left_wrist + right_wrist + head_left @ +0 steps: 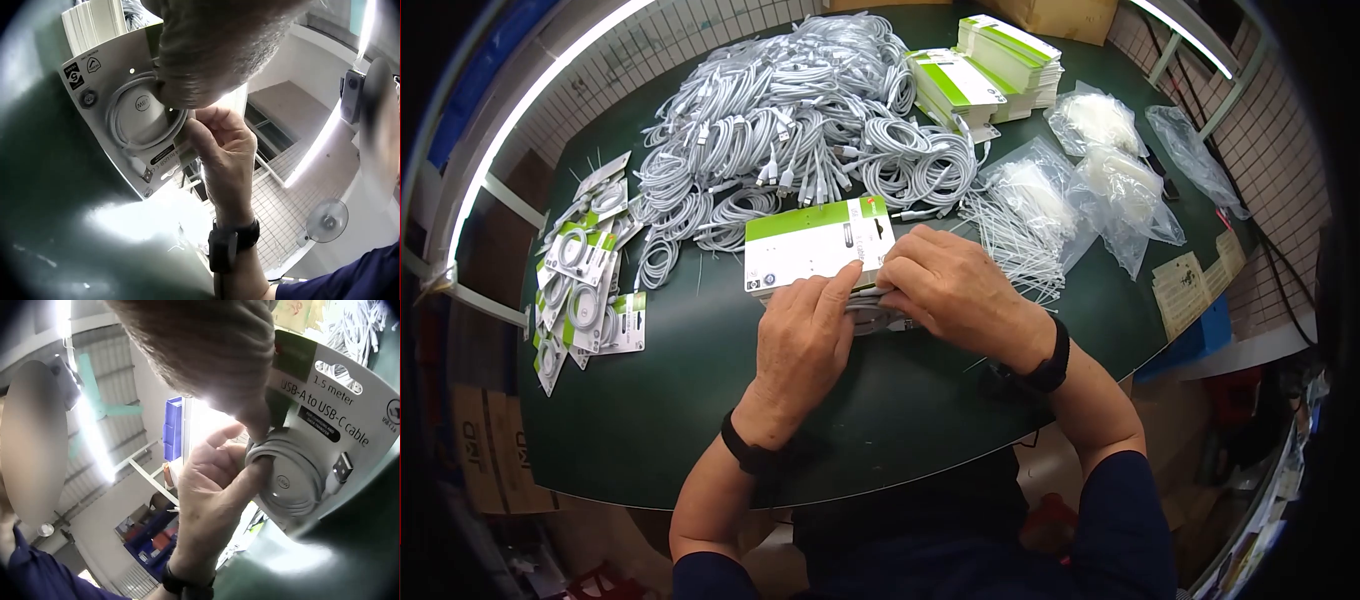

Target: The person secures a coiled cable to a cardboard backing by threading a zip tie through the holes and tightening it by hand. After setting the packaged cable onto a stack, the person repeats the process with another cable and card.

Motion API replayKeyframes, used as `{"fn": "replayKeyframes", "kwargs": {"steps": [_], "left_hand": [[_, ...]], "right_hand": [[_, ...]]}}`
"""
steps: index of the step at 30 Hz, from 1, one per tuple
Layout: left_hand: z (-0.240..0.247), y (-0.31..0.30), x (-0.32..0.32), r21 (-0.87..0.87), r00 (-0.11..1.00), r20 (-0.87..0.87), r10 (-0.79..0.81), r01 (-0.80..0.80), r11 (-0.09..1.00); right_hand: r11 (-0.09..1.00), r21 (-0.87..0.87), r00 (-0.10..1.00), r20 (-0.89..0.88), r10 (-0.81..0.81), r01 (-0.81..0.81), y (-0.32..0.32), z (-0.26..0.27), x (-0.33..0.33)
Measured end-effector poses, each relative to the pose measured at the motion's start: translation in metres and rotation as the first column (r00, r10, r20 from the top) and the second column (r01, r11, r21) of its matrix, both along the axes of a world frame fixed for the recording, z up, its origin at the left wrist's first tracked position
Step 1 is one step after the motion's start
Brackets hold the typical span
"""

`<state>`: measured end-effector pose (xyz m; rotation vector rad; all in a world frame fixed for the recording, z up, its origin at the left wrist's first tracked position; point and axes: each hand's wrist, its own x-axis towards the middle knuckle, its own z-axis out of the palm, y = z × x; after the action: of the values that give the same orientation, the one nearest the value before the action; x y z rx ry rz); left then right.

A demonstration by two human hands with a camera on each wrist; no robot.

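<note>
A coiled white USB cable [294, 472] lies against the printed face of a packaging card [350, 394], labelled as a 1.5 meter USB-A to USB-C cable. My left hand [805, 325] holds the coil and card from the left, its thumb over the coil in the right wrist view. From the other side my right hand [960, 290] pinches at the coil's edge, with its fingertips partly hidden. The card tilts toward me at the front of a stack of green-and-white cards [800, 240].
Behind the stack rises a large heap of coiled cables [780, 110]. More card stacks [955, 80] stand at the back. Loose white ties [1015, 240] and plastic bags [1120, 185] lie right. Carded cables [585, 280] pile up at the left of the green table [670, 420].
</note>
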<state>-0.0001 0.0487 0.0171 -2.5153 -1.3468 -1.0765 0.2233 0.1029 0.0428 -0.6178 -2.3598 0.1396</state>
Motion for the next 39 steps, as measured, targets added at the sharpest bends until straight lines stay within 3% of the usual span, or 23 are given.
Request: {"fn": "replayKeyframes", "kwargs": {"steps": [3, 7, 13, 26, 39], "left_hand": [[-0.003, 0.001, -0.001, -0.011, 0.998, 0.067, -0.015, 0.015, 1.000], [-0.010, 0.001, -0.002, -0.009, 0.991, 0.131, -0.032, 0.033, 0.999], [-0.018, 0.004, -0.006, 0.079, 0.982, 0.165, -0.090, 0.078, 0.994], [-0.019, 0.007, -0.003, 0.119, 0.985, 0.117, -0.123, 0.109, 0.987], [-0.016, 0.007, 0.002, 0.153, 0.998, 0.010, -0.055, 0.053, 0.987]], "right_hand": [[1.000, -0.001, 0.999, 0.044, 0.031, -0.031, 0.002, -0.007, 0.002], [0.997, -0.051, 0.998, -0.028, 0.055, -0.057, -0.001, -0.017, 0.003], [1.000, 0.004, 0.998, -0.061, -0.009, 0.009, -0.001, -0.024, 0.000], [1.000, -0.012, 0.997, -0.071, -0.009, 0.008, -0.005, -0.026, 0.007], [0.998, -0.052, 0.999, -0.052, 0.018, -0.021, -0.004, -0.024, 0.010]]}}
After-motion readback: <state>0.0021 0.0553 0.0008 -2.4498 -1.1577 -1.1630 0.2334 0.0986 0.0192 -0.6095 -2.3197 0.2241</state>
